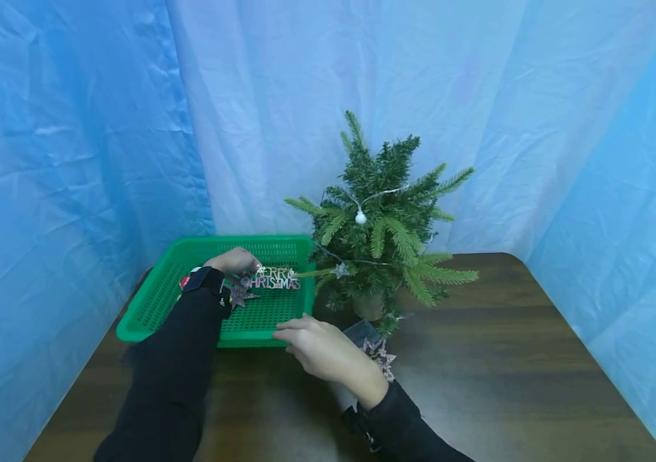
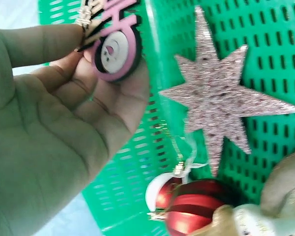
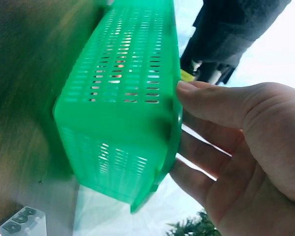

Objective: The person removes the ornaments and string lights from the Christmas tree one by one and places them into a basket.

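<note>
Between thumb and fingers, my left hand (image 1: 234, 260) pinches a "Merry Christmas" letter sign (image 1: 276, 280) over the green basket (image 1: 241, 242). Its pink lower letters (image 2: 119, 54) stand close to the palm in the left wrist view. Below lie a glittery pink star (image 2: 214, 93), a striped red bauble (image 2: 194, 209) and other ornaments, partly cut off by the frame. My right hand (image 1: 322, 350) is at the basket's front right corner, fingers loosely extended. In the right wrist view, its thumb (image 3: 211, 101) comes right up to the rim.
A small artificial Christmas tree (image 1: 385, 199) with a string of lights stands right of the basket. A second glittery star (image 1: 384, 360) lies on the brown table (image 1: 512, 359) beside my right wrist. A pale block with round holes (image 3: 24, 223) sits nearby. Blue curtains surround the table.
</note>
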Demonstrator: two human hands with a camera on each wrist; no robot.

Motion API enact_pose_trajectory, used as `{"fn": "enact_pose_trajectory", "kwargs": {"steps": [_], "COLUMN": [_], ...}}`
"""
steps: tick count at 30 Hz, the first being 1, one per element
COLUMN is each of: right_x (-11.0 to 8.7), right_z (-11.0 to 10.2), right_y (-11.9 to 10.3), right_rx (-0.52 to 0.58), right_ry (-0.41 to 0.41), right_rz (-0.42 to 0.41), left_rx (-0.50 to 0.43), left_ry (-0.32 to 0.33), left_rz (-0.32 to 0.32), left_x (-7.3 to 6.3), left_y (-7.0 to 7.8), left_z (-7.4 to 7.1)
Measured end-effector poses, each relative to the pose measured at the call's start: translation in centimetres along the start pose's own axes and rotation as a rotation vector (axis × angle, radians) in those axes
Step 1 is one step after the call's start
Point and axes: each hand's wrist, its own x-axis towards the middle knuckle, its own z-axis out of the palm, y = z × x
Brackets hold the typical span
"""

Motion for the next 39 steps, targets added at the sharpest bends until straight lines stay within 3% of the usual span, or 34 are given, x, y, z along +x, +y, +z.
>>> {"fn": "enact_pose_trajectory", "kwargs": {"steps": [4,11,16,20,25,31,39], "right_x": [0.0,-0.1,-0.2,0.0,0.0,0.1,0.1], "right_z": [0.0,0.1,0.1,0.0,0.1,0.3,0.3], "right_y": [0.1,0.2,0.2,0.2,0.1,0.3,0.4], "right_rx": [0.030,0.035,0.035,0.042,0.060,0.071,0.084], "right_ry": [-0.014,-0.010,0.000,0.016,0.017,0.008,0.008], "right_rz": [0.006,0.014,0.008,0.003,0.005,0.010,0.005], "left_rx": [0.025,0.065,0.113,0.173,0.203,0.206,0.169], "left_ry": [0.017,-0.006,0.016,0.055,0.071,0.092,0.192], "left_rz": [-0.038,-0.001,0.017,-0.005,-0.048,-0.057,-0.064], "left_x": [0.9,2.1,2.9,3.4,3.4,3.0,2.8], "left_y": [-0.7,-1.5,-1.7,-1.8,-1.9,-1.6,-1.4], "left_z": [0.3,0.9,1.0,1.1,1.6,1.9,2.4]}}
